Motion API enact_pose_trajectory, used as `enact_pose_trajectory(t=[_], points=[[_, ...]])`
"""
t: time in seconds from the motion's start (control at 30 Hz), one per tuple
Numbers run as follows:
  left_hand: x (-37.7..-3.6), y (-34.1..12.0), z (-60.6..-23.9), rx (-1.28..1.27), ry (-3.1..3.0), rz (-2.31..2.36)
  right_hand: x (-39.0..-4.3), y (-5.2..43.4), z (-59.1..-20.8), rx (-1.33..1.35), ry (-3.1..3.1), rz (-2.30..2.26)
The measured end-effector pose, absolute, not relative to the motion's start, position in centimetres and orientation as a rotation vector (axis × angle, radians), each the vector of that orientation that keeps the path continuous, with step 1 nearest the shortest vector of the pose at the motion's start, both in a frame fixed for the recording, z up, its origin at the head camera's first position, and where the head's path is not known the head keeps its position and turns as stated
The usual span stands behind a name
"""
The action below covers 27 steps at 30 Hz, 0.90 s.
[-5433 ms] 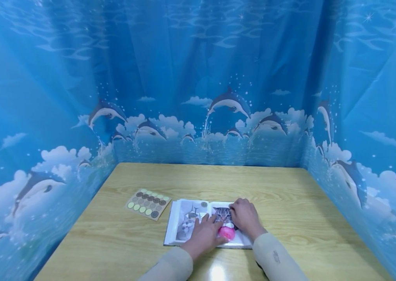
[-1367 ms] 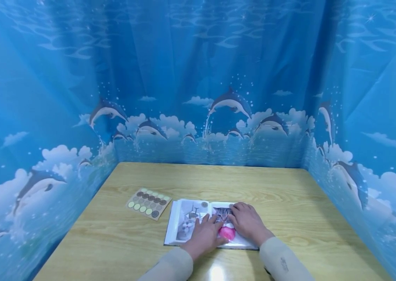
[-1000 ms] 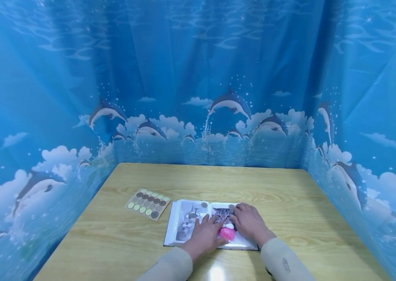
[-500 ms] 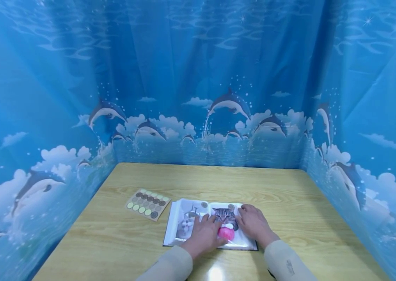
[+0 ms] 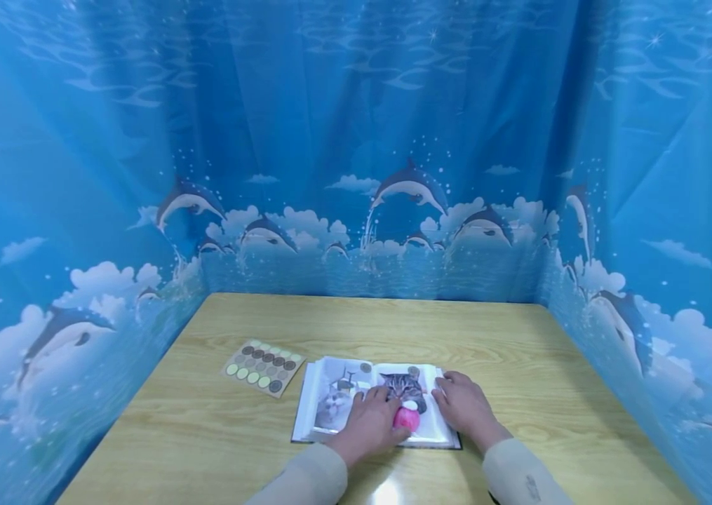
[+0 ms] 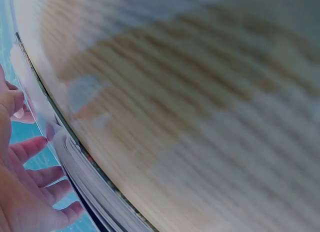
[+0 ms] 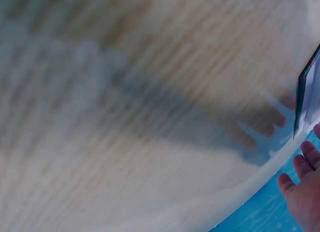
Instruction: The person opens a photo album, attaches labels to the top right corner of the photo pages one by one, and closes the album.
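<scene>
The blue curtain [image 5: 356,140] walls the wooden table [image 5: 520,351] on three sides, leaving the near edge open. The sticker sheet [image 5: 262,365] lies just left of the open album [image 5: 330,400], near the left wall. Bare tabletop runs behind the album and to its right.

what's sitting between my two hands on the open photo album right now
In the head view, a cat photo with a pink ball shows on the open album's right page, between the left hand and the right hand; nothing else lies between them.
</scene>
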State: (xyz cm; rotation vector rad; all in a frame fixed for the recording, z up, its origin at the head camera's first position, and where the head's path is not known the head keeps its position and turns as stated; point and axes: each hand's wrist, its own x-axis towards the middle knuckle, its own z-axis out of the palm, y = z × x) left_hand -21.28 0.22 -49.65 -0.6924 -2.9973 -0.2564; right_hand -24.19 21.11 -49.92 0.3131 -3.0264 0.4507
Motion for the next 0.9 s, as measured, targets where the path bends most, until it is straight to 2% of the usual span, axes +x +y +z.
enact_pose_trajectory(t=[0.9], points=[[-20.6, 0.8, -49.8, -0.729, -2.984, -0.248, -22.3, 21.7, -51.2, 0.255, -3.002, 0.561]])
